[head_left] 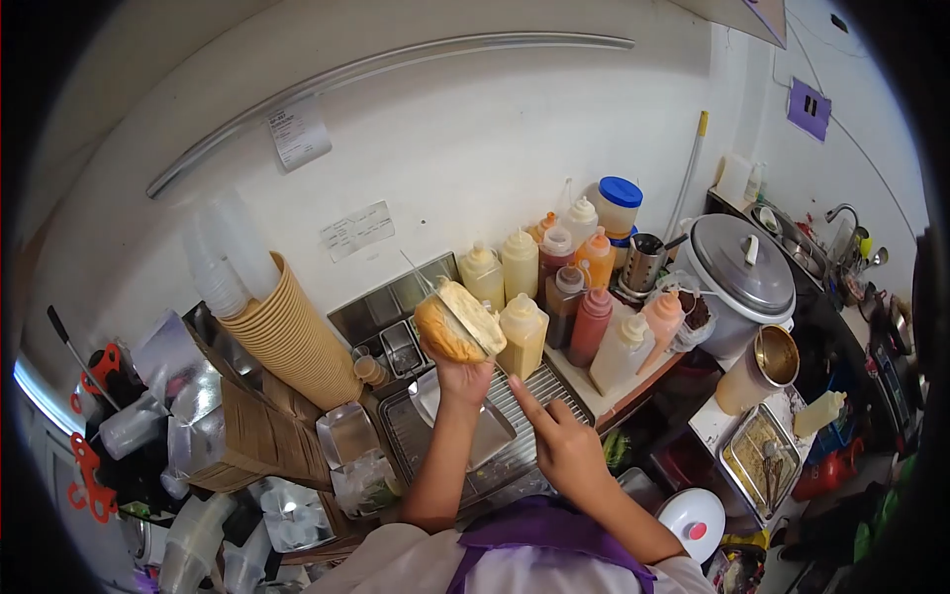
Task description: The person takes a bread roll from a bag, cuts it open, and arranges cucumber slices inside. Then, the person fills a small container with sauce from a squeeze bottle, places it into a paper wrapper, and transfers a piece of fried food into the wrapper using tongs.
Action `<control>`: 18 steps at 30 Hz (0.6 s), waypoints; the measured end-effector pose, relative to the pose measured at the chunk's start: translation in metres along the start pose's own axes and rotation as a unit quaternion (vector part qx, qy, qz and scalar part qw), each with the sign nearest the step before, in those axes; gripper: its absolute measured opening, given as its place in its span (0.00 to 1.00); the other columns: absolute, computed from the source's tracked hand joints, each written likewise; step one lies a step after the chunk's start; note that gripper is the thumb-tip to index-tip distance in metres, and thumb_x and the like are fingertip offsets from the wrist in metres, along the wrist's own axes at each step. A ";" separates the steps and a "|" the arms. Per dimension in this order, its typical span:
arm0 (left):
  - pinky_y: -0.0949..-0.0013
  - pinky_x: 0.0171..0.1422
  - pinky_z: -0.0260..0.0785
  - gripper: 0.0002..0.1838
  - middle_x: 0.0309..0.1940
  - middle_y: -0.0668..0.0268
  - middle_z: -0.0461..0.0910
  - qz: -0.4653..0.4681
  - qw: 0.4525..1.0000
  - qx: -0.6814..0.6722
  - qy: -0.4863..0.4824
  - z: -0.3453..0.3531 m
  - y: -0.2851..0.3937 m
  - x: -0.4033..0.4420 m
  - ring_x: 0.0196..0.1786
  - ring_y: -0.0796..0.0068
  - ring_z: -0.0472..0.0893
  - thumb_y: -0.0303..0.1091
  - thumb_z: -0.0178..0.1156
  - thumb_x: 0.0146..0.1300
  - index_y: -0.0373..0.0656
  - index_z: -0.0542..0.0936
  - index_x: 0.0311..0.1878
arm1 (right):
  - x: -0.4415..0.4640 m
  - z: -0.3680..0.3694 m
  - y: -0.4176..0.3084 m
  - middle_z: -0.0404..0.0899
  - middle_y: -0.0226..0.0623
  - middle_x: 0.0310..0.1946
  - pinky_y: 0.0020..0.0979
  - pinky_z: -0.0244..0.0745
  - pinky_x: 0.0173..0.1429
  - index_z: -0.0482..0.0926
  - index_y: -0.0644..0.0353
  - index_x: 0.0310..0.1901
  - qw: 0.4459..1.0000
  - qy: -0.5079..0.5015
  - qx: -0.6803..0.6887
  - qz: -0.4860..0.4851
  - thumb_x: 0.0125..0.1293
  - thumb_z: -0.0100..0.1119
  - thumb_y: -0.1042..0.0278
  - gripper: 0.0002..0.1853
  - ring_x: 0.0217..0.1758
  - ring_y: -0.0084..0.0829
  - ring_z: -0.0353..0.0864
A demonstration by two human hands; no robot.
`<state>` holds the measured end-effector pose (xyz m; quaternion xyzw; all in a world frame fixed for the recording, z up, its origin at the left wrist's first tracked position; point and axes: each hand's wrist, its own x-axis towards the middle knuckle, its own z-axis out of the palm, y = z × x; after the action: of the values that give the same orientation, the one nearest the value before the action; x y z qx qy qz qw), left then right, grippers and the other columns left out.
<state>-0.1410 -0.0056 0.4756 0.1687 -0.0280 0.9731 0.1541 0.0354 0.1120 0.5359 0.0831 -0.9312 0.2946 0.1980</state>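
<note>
My left hand (462, 378) holds up a round bun (447, 332) from below, fingers mostly hidden behind it. The bun is cut, its golden crust to the left and a pale cut face to the right. A thin grey blade (462, 319), apparently a knife's, lies between the two parts, and its narrow end sticks out at the upper left. My right hand (566, 443) is lower right of the bun, in line with the blade, index finger stretched toward it and the other fingers curled. The handle is hidden inside that hand. Beneath both hands is a wire rack (539, 381) with a metal tray (492, 444).
Several squeeze bottles (594, 262) stand behind my right hand. Stacked paper cups (287, 342) and cardboard boxes (262, 426) are at the left. A large lidded pot (737, 267), a tray with tongs (760, 460) and a round white lid (690, 523) lie to the right.
</note>
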 end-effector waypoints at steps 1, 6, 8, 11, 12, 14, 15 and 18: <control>0.55 0.68 0.59 0.37 0.59 0.62 0.72 0.007 1.000 -0.006 -0.011 0.003 0.005 0.003 0.60 0.62 0.70 0.51 0.70 0.49 0.48 0.72 0.62 | -0.011 -0.001 0.005 0.66 0.40 0.27 0.41 0.72 0.29 0.64 0.42 0.69 1.000 -0.009 -0.001 0.001 0.56 0.54 0.83 0.38 0.24 0.42 0.73; 0.55 0.67 0.61 0.38 0.61 0.64 0.71 0.043 0.993 0.109 0.007 0.001 0.000 0.001 0.62 0.63 0.69 0.58 0.63 0.54 0.50 0.68 0.65 | -0.032 0.006 0.019 0.67 0.42 0.27 0.42 0.74 0.27 0.61 0.37 0.70 1.000 -0.005 0.022 -0.008 0.54 0.53 0.82 0.41 0.22 0.44 0.74; 0.54 0.70 0.60 0.41 0.65 0.67 0.68 -0.020 0.994 0.083 -0.067 -0.021 -0.013 -0.007 0.66 0.63 0.68 0.66 0.55 0.57 0.52 0.63 0.68 | -0.010 0.000 0.013 0.66 0.41 0.27 0.43 0.72 0.30 0.62 0.40 0.70 1.000 0.011 0.020 0.004 0.58 0.53 0.81 0.38 0.25 0.44 0.73; 0.54 0.71 0.60 0.42 0.65 0.66 0.68 -0.099 0.988 0.029 -0.112 -0.037 -0.012 -0.014 0.66 0.63 0.67 0.68 0.53 0.58 0.53 0.62 0.70 | -0.002 0.007 0.017 0.66 0.42 0.28 0.43 0.72 0.31 0.60 0.40 0.71 0.999 0.010 0.041 0.015 0.58 0.53 0.81 0.38 0.25 0.45 0.73; 0.54 0.71 0.60 0.42 0.64 0.66 0.68 -0.090 0.991 0.005 -0.098 -0.028 -0.012 -0.011 0.66 0.63 0.68 0.68 0.53 0.58 0.53 0.62 0.69 | -0.003 0.009 0.019 0.66 0.42 0.28 0.43 0.72 0.31 0.60 0.40 0.71 0.999 0.010 0.047 0.010 0.58 0.53 0.81 0.39 0.25 0.45 0.73; 0.55 0.70 0.61 0.41 0.63 0.65 0.70 -0.072 0.994 -0.042 -0.073 -0.010 -0.012 -0.007 0.65 0.62 0.68 0.67 0.54 0.58 0.53 0.62 0.69 | -0.024 0.014 0.028 0.67 0.43 0.27 0.43 0.73 0.30 0.59 0.39 0.71 0.998 -0.018 0.056 0.008 0.58 0.52 0.81 0.39 0.23 0.46 0.74; 0.55 0.70 0.61 0.41 0.63 0.65 0.70 -0.066 0.995 -0.043 -0.067 -0.010 -0.010 -0.004 0.65 0.63 0.69 0.67 0.54 0.58 0.53 0.62 0.69 | -0.032 0.016 0.032 0.67 0.43 0.27 0.43 0.74 0.28 0.58 0.38 0.71 0.998 -0.026 0.059 0.007 0.57 0.53 0.80 0.40 0.22 0.46 0.74; 0.55 0.70 0.60 0.42 0.63 0.67 0.69 -0.061 0.994 -0.030 -0.081 -0.015 -0.024 -0.015 0.64 0.64 0.69 0.69 0.53 0.57 0.54 0.61 0.70 | -0.029 0.020 0.038 0.67 0.44 0.27 0.43 0.73 0.30 0.59 0.39 0.71 0.998 -0.028 0.055 0.025 0.59 0.52 0.80 0.38 0.23 0.45 0.74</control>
<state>-0.1249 0.0145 0.4568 0.2441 -0.0592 0.9437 0.2151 0.0454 0.1322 0.4897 0.0789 -0.9204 0.3481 0.1596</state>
